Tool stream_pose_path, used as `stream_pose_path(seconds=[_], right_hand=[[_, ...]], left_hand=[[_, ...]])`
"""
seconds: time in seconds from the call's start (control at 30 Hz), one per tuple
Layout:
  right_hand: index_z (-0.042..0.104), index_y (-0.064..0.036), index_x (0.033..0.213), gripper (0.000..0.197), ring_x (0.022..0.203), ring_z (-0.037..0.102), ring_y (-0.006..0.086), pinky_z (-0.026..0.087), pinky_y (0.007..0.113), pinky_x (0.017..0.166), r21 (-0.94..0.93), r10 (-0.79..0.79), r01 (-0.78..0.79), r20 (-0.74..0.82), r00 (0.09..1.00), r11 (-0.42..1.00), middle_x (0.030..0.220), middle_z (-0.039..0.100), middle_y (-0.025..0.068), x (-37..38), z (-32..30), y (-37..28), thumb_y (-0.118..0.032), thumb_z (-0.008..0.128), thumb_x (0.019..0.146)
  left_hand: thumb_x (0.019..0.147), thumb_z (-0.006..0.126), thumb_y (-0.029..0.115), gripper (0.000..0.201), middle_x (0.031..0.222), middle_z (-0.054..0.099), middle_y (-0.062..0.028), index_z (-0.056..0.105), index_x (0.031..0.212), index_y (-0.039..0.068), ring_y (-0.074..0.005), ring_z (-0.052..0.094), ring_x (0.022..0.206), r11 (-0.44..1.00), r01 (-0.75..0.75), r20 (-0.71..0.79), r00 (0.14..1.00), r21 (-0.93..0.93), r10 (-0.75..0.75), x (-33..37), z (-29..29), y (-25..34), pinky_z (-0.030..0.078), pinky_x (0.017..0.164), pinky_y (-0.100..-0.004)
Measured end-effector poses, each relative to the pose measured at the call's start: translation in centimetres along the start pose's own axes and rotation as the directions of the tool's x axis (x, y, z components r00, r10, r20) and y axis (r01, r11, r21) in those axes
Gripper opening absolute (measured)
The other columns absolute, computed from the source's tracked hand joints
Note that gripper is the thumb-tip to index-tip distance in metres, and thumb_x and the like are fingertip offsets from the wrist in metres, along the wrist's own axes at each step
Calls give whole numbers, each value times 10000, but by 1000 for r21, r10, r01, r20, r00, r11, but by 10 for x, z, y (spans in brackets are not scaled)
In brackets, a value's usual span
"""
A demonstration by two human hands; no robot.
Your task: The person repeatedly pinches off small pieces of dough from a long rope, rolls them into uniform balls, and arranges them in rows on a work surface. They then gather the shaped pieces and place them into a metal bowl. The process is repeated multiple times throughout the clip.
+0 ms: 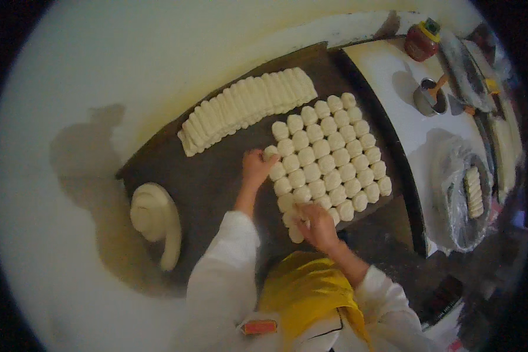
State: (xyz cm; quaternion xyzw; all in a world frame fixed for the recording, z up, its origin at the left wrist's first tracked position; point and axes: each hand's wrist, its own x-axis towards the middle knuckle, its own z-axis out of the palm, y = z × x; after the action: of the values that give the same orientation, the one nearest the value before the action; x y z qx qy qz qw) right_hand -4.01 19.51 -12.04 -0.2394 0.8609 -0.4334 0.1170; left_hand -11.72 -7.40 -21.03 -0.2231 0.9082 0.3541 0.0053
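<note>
The dough grid (326, 163) lies right of the left hand (257, 169), which pinches one ball (270, 151), the half-curled right hand (320, 226) at its near edge, grip unclear.

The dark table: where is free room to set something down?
Bare: the table patch between the dough coil, the long dough row and the left hand. Crowded: the right part, packed with dough balls.

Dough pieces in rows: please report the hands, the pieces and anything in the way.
Left hand at left edge of dough pieces. Right hand over near-left ones, hiding some. Pieces close together on dark tabletop.
</note>
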Motion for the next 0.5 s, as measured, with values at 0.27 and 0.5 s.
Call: stream_pose_path(seconds=[0.27,0.5], right_hand=[[676,-30,1199,403,967,691,395,585,480,830,-613,-65,-50,-164,984,788,1009,699,153,138,95,8,-158,833,852],[655,-40,1222,377,1031,691,264,555,401,921,384,259,-307,173,950,871,1164,707,181,104,108,-31,-186,791,902]], left_hand=[[818,762,68,269,1129,663,-116,629,1051,57,-260,657,1037,329,170,160,985,-929,-59,2,-7,3,548,849,-388],[907,705,18,40,741,655,-18,676,899,44,-150,654,680,345,421,384,907,-839,-173,-112,-122,-58,553,662,-343]])
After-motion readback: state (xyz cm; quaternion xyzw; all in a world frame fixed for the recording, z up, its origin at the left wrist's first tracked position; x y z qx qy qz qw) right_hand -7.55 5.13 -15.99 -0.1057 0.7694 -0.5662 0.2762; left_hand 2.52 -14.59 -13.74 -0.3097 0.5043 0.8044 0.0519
